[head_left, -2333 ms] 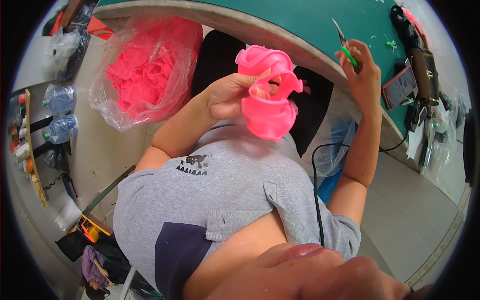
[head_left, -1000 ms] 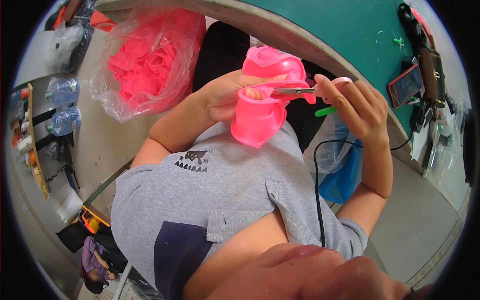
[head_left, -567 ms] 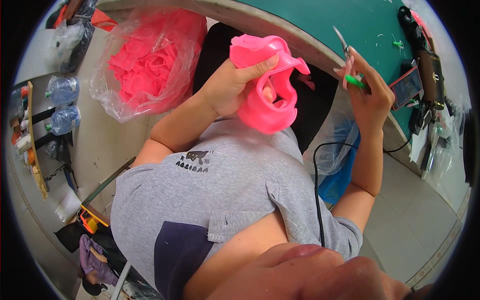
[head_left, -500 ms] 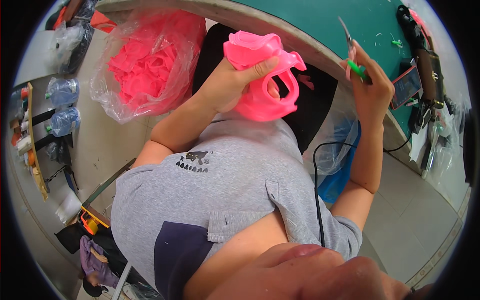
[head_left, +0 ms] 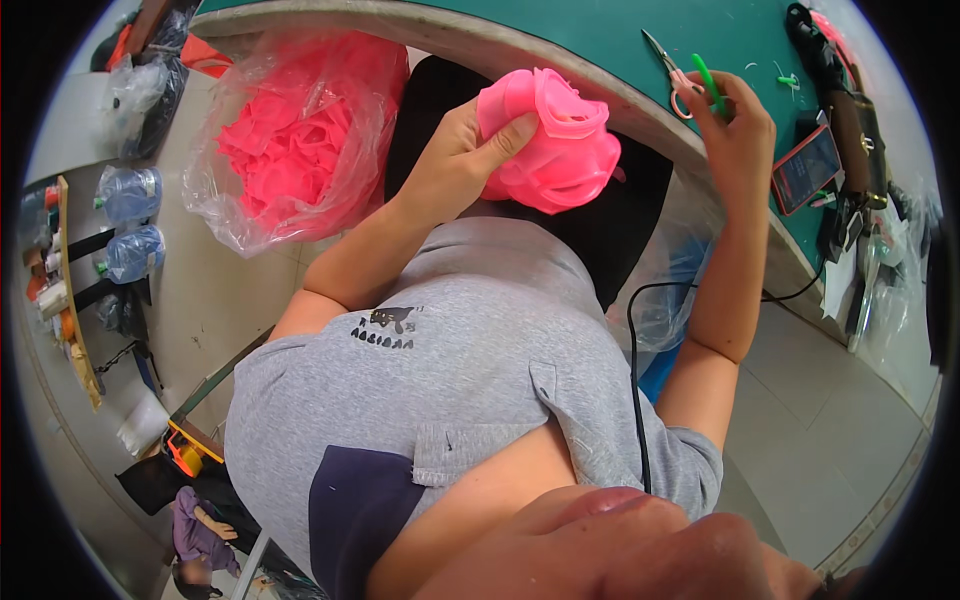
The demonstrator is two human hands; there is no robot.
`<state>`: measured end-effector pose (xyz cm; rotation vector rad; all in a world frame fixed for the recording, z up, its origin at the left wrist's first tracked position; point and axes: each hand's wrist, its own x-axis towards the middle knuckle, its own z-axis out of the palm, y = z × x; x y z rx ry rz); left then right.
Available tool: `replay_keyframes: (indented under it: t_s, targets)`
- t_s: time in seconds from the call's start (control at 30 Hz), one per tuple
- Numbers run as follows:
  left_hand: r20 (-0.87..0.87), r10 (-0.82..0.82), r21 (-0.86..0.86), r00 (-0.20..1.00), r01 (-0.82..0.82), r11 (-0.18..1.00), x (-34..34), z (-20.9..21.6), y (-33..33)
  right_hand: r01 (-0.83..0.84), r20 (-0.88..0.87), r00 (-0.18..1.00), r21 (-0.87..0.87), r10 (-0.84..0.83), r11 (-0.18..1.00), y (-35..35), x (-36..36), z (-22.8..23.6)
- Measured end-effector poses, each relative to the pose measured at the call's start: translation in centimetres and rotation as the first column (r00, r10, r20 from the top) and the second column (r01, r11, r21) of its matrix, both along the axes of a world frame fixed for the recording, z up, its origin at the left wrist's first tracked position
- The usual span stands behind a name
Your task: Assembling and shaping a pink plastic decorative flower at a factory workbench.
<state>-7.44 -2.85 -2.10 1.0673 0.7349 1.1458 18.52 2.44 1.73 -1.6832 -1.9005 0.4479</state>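
My left hand [head_left: 472,155] is closed on a glossy pink, bendy plastic piece [head_left: 560,140] with rounded openings, held above my lap. Its thumb presses on the near side; the other fingers are hidden behind the piece. At the edge of the green table, my right hand [head_left: 740,125] has a slim green tool [head_left: 708,82] between its fingers; its tip is too small to make out. Beside those fingertips, a pair of scissors [head_left: 672,72] with pink handles lies on the table, blades pointing away.
A clear bag [head_left: 300,150] full of pink pieces stands left of my lap. The green table [head_left: 560,30] bears a phone [head_left: 806,170], a brown bag [head_left: 858,150] and green scraps [head_left: 788,80] at right. A black cable [head_left: 632,350] hangs along my side. Another person [head_left: 200,535] is at lower left.
The scissors have left my right hand and now lie on the table, while the green tool stays in the fingers. My left hand has turned the pink piece and shifted it slightly right.
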Motion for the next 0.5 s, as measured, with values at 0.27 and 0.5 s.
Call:
replay_keyframes:
  t_s: [0.27,0.5]
  targets:
    - [-0.437,0.236,0.443,0.868,-0.020,0.896,0.4,-1.1,-0.8,-0.236,-0.266,0.927,0.140,0.266,0.962,-4.0,-8.4,1.1]
    - [-0.505,0.325,0.424,0.800,-0.098,0.900,-0.4,-1.2,-0.6,0.017,-0.169,0.985,0.259,0.028,0.966,-2.5,-7.1,-1.3]
